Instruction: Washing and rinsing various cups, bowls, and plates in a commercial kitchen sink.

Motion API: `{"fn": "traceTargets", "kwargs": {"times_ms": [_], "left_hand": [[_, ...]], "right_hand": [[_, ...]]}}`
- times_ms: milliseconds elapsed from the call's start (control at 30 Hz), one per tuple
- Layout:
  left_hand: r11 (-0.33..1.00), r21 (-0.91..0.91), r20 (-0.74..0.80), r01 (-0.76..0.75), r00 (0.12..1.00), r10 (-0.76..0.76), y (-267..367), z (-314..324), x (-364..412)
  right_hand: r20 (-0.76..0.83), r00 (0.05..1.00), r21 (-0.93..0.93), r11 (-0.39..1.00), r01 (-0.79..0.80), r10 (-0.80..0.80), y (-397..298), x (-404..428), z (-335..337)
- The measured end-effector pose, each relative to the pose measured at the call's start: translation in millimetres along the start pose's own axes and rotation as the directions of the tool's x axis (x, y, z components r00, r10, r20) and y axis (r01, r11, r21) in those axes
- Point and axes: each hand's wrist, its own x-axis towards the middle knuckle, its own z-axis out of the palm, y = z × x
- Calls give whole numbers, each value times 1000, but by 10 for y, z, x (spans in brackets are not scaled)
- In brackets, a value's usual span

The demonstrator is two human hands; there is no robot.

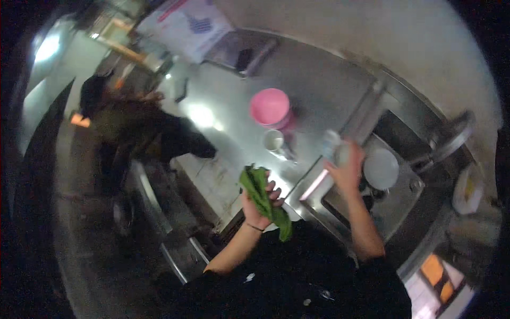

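A crumpled green cloth (259,191) lies across the palm of my left hand (255,207), and the fingers curl around it. My right hand (348,171) is blurred at the near edge of the sink. Its thumb and fingers close around a pale cup (342,154). Just beyond that cup is a clear, glass-like vessel (330,140), too blurred to name exactly. A white mug (274,140) stands on the steel counter (318,91), left of my right hand. Behind the mug sits a pink bowl (270,107).
The steel sink (398,211) at right holds a white bowl (381,169), with a faucet (450,143) beyond it. A dark-clothed person (139,127) stands at left by the counter. A printed white box (187,28) and a metal tray (235,52) sit at the back.
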Motion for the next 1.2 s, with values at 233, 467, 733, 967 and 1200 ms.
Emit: {"fn": "traceTargets", "kwargs": {"times_ms": [233, 467, 733, 967, 1200], "left_hand": [[994, 6, 2, 108, 994, -108, -139, 211, 211], [998, -14, 78, 67, 995, -65, -211, 1, 101], [1000, -2, 83, 9, 997, -8, -59, -40, 50], [1000, -14, 2, -10, 1000, 10, -85, 8, 43], [998, -12, -40, -62, 997, 61, 22, -89, -5]], "right_hand": [[-95, 958, -177, 942, -284, 271, 1280, -836, -369], [424, 832, -378, 905, -196, 358, 1882, -1070, 17], [534, 825, -594, 777, 210, 184, 2471, -1147, 561], [481, 873, -822, 386, 419, 76, 3314, -1488, 750], [325, 894, -638, 770, -35, 309, 1874, -746, 389]]}}
